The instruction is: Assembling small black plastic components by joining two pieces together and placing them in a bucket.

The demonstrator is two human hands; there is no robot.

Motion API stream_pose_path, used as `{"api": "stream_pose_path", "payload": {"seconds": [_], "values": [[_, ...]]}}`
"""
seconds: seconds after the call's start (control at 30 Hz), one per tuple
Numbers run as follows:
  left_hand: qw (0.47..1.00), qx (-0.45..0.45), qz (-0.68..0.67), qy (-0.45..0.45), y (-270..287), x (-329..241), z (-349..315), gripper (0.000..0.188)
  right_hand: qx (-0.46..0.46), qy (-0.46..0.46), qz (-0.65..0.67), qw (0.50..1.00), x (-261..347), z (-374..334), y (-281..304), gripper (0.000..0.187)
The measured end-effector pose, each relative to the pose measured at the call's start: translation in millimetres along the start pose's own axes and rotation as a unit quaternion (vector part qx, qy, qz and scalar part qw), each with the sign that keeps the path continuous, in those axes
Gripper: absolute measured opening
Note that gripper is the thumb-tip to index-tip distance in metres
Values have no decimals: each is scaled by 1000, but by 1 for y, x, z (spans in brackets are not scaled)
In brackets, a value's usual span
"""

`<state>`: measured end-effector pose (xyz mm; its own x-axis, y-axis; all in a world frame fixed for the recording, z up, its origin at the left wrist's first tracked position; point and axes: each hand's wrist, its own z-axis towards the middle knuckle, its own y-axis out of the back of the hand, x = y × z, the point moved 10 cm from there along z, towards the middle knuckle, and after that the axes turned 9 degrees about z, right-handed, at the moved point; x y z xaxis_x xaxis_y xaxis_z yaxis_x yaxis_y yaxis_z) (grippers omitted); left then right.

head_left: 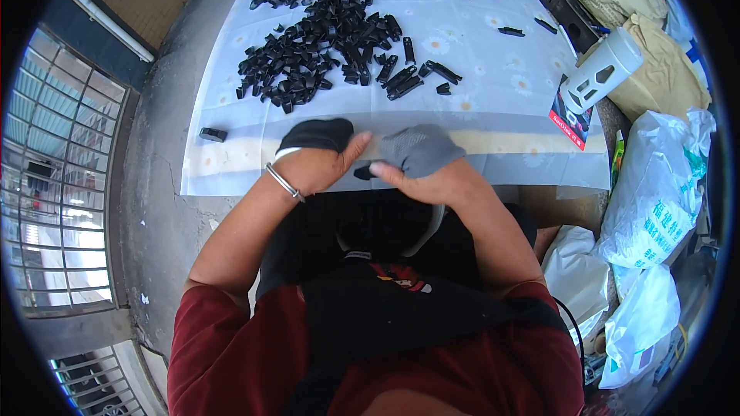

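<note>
My left hand [320, 156] is over the near edge of the table, a black cloth cover over its fingers and its thumb stretched toward the right. Those fingers are hidden, so their grip does not show. Facing it, my right hand [424, 162] wears a grey knit cover, with its bare thumb bent inward. At that thumb's tip is a small black piece [363, 172], seemingly pinched and mostly hidden. Beyond both hands lies a heap of black plastic parts [308, 54]. Several longer black clips [402, 83] lie at its near right side.
A single black part [213, 135] lies near the table's left edge. At the right stand a white slotted cup-like container [601, 69] and a red-and-black card [569, 125]. White plastic sacks [655, 192] and brown paper bags [655, 69] crowd the right side. A barred window [62, 177] is on the left.
</note>
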<state>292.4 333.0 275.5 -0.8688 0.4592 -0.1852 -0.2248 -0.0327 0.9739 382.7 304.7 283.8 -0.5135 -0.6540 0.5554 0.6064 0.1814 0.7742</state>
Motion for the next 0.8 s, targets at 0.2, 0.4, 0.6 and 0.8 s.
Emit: {"api": "stream_pose_path", "payload": {"seconds": [0.2,0.4,0.6,0.8], "values": [[979,-157,130,23,7,23,68,24,-157,53,-223,961,-45,31,37,19],[979,-112,170,23,-20,26,70,22,-115,-9,-199,973,-57,32,21,21],[972,-225,64,-14,-2,25,24,25,-127,47,-188,973,-31,13,26,25],[985,-167,-42,5,17,3,4,34,-95,-31,53,994,-34,1,27,24]]}}
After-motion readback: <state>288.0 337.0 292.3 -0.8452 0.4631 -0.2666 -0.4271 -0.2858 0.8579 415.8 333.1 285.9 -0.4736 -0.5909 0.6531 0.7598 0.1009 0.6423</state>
